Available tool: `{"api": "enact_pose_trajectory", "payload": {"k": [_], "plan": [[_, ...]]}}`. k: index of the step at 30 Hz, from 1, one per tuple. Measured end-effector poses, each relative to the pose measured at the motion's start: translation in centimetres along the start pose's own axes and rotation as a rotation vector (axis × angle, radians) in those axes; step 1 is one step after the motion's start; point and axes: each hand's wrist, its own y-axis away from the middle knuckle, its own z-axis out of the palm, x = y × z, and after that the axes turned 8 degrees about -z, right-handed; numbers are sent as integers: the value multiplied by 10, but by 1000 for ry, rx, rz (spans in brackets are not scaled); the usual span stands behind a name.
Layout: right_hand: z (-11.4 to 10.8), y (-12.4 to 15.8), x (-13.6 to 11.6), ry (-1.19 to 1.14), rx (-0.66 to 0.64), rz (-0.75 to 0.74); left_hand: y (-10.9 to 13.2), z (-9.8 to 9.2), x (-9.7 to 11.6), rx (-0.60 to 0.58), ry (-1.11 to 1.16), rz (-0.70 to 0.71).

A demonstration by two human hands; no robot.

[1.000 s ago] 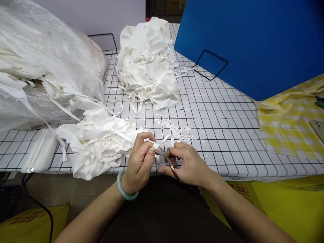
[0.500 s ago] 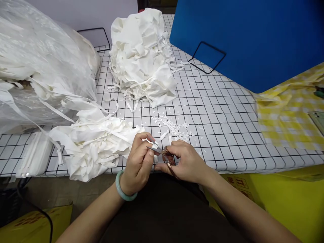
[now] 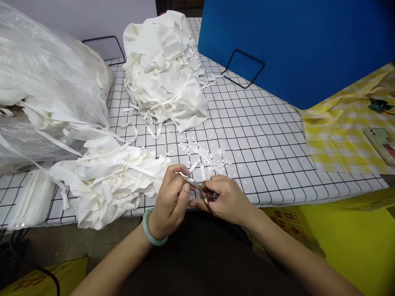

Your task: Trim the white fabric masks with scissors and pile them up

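My right hand [image 3: 227, 199] grips a pair of scissors [image 3: 195, 183], its fingers in the handles and the blades pointing left. Those blades lie against the fingertips of my left hand [image 3: 172, 200], which is closed in a pinch on a narrow white fabric strap [image 3: 194, 166]. Fingers and blades partly hide the strap. Just beyond my hands, many small white clippings [image 3: 206, 155] are scattered. Left of my left hand lies a crumpled heap of white fabric pieces with straps [image 3: 114, 176].
Farther back stands a taller pile of white fabric pieces [image 3: 163, 74] on the checked tablecloth [image 3: 253, 135]. A clear plastic bag [image 3: 52, 74] bulges at the left. A blue panel [image 3: 286, 45] on a black wire stand rises at back right. A phone [image 3: 381, 144] lies on yellow checked cloth [image 3: 330, 144].
The view has turned slightly right, so the table things appear farther left. The scissor blades look closer together. Both hands keep nearly the same place and grip.
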Motion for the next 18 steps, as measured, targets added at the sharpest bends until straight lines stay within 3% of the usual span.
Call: {"api": "enact_pose_trajectory", "payload": {"k": [6,11,14,18], "plan": [[0,23,16,32,96,111,-9,19,-4,-123,50,31],[-1,35,28,-95,134,320,-16,30,-5,-184,89,-8],[-8,36,32,-306,165,409,-11,16,4,-175,118,-71],[-12,27,30,-401,237,267,12,-27,16,-59,122,-140]]}}
